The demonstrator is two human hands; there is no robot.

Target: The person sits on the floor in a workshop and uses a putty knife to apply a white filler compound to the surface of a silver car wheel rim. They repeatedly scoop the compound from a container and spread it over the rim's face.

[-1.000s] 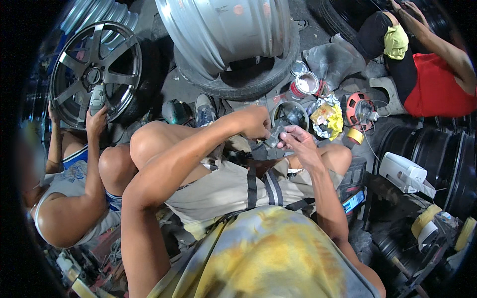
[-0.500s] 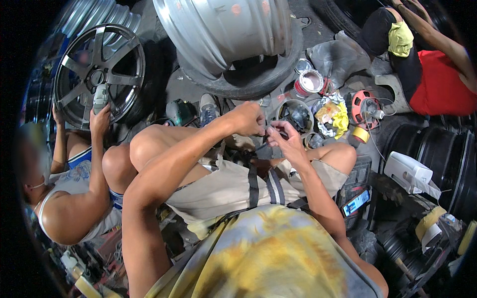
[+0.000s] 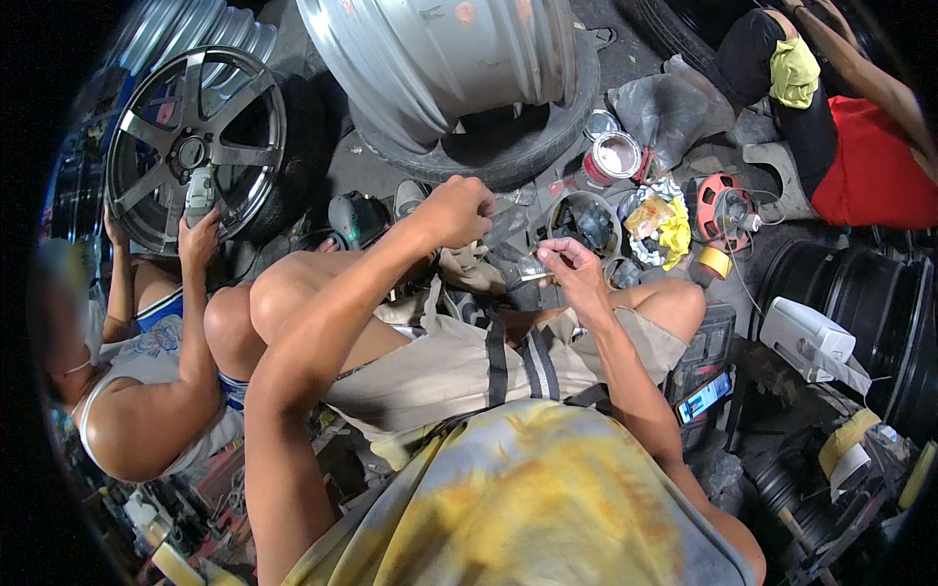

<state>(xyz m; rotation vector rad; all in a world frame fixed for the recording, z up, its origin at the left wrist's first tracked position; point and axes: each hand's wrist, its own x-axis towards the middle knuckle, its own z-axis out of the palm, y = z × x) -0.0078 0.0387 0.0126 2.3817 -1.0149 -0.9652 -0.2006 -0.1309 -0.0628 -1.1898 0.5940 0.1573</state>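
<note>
My left hand (image 3: 463, 212) is curled closed over my lap, its knuckles up and away from my body. Whatever its fingers may hold is hidden. To its right, my right hand (image 3: 576, 269) pinches a small shiny, see-through piece (image 3: 531, 268) between thumb and fingers; its kind is too small to tell. A gap separates the two hands. Just beyond the right hand stands a round tub (image 3: 613, 234) with dark scraps inside. Under the hands lies a crumpled beige cloth (image 3: 472, 271) by my shorts.
A large silver wheel rim (image 3: 440, 68) rests on a tire (image 3: 508, 171) ahead. An open paint can (image 3: 616, 156), foil with yellow wrapping (image 3: 657, 225) and a red reel (image 3: 721, 207) sit front right. At left, a person holds a power tool (image 3: 199, 195) at a spoked wheel (image 3: 132, 127).
My hands, close together before, have moved apart. The left went up and left; the small shiny piece now shows in my right fingers.
</note>
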